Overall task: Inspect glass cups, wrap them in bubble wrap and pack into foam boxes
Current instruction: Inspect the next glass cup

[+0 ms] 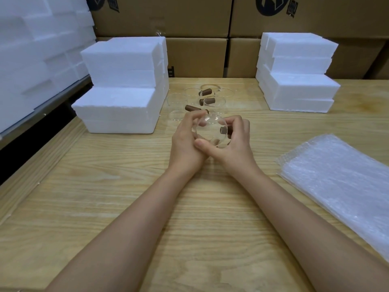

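Inspection stage, by the look of it, and early in the task. Left hand (185, 142) and right hand (235, 142) are both holding one glass cup (210, 128) just above the counter (105, 186). Each grip is curled and clamped on the glass from its own side, with the right fingers lying at the brown handle. The cup is bare, with no wrap on it.

Behind the cup, waiting cups (210, 101) are sitting in a cluster with brown handles showing; the count is hard to tell through clear glass. Right of the cup, well apart, the bubble wrap (341, 180) is lying flat in a stack with no sheet pulled out. Wrapping and packing are both waiting for this cup, and the cluster is waiting for everything.

Containers:
- **Left of the cup:** a foam box stack (122, 85) is sitting closed, contents not visible.
- **Behind the cup:** cardboard cartons (195, 55) are standing shut.
- **Right of and behind the cup:** a second foam stack (296, 81) is sitting closed too.

No box is lying open, so I cannot tell whether any cup is packed.
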A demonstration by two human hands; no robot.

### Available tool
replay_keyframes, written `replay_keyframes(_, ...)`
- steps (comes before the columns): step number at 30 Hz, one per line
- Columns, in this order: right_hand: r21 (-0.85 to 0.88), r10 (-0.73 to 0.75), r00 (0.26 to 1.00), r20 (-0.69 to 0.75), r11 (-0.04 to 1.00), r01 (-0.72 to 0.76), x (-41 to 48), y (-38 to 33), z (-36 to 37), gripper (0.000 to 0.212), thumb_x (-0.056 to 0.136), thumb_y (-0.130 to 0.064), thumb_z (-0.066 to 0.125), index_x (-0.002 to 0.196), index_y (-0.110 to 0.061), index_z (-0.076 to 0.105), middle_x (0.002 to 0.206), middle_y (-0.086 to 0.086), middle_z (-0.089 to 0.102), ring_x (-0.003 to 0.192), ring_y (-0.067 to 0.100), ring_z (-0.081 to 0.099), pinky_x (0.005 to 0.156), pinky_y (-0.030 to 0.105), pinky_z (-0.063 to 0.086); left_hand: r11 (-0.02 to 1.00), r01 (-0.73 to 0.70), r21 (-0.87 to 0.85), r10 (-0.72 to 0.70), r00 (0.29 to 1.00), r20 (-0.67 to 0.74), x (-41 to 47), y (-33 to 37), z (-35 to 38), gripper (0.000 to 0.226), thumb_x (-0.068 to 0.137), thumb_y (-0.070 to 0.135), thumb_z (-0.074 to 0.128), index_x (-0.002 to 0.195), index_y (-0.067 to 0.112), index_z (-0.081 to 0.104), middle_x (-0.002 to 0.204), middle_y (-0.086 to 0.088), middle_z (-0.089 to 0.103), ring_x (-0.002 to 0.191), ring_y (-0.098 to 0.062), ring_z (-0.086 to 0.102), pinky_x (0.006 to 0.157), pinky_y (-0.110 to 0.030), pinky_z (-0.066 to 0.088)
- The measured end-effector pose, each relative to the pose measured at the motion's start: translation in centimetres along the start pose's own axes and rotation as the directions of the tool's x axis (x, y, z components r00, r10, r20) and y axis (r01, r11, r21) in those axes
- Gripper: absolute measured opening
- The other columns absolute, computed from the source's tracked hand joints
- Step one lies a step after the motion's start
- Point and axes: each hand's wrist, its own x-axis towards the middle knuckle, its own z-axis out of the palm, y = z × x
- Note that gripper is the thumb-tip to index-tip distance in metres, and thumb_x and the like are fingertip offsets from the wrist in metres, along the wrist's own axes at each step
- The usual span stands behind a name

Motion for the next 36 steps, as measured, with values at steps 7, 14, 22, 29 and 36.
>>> replay_keyframes(7,0.102,-0.075,0.996,0.044,0.992,0.071,0.6,0.3,-0.8,0.045,0.07,-0.019,0.083,0.11,-0.017,0.061,0.104,-0.011,0.04,0.092,-0.009,0.049,0.08,0.012,0.034,0.975,0.071,-0.211,-0.072,0.997,0.002,0.3,-0.4,-0.2,0.069,0.061,0.011,0.085,0.107,0.047,0.048,0.105,0.004,0.064,0.069,0.003,0.064,0.066,-0.018,0.052)
replay_keyframes(14,0.221,-0.072,0.996,0.046,0.973,0.06,1.0,0.6,-1.4,0.028,0.081,-0.012,0.072,0.102,-0.029,0.063,0.106,0.002,0.045,0.087,0.001,0.05,0.081,0.026,0.044,0.954,0.083,-0.289,-0.081,0.997,0.019,0.4,-0.5,-0.3,0.06,0.065,0.021,0.087,0.109,0.042,0.052,0.112,0.009,0.063,0.103,0.004,0.061,0.074,-0.016,0.052)
replay_keyframes(22,0.108,-0.134,0.991,0.009,0.985,0.133,1.0,1.3,-1.4,0.042,0.068,-0.019,0.082,0.105,-0.019,0.064,0.098,-0.01,0.045,0.08,-0.014,0.051,0.07,0.01,0.038,0.984,0.072,-0.163,-0.07,0.997,0.017,0.2,-0.1,-0.3,0.065,0.061,0.018,0.08,0.105,0.053,0.047,0.111,0.011,0.062,0.091,0.006,0.062,0.076,-0.027,0.056)
replay_keyframes(29,-0.037,-0.18,0.983,-0.046,0.983,0.178,0.5,1.0,-1.1,0.049,0.063,-0.026,0.086,0.103,-0.007,0.066,0.102,-0.002,0.05,0.089,-0.016,0.049,0.076,0.005,0.036,0.996,0.052,-0.078,-0.052,0.999,0.003,0.2,-0.1,0.0,0.072,0.064,0.015,0.087,0.104,0.057,0.045,0.108,0.01,0.061,0.081,0.009,0.057,0.076,-0.026,0.056)
replay_keyframes(36,-0.15,-0.096,0.99,-0.106,0.986,0.08,-0.2,-0.2,0.4,0.064,0.054,-0.057,0.075,0.098,-0.014,0.053,0.104,-0.002,0.049,0.104,0.019,0.047,0.087,0.029,0.041,0.999,0.036,-0.029,-0.036,0.999,0.006,-0.1,0.1,0.1,0.064,0.069,0.013,0.084,0.107,0.046,0.044,0.107,0.005,0.059,0.07,-0.019,0.065,0.073,-0.017,0.048)
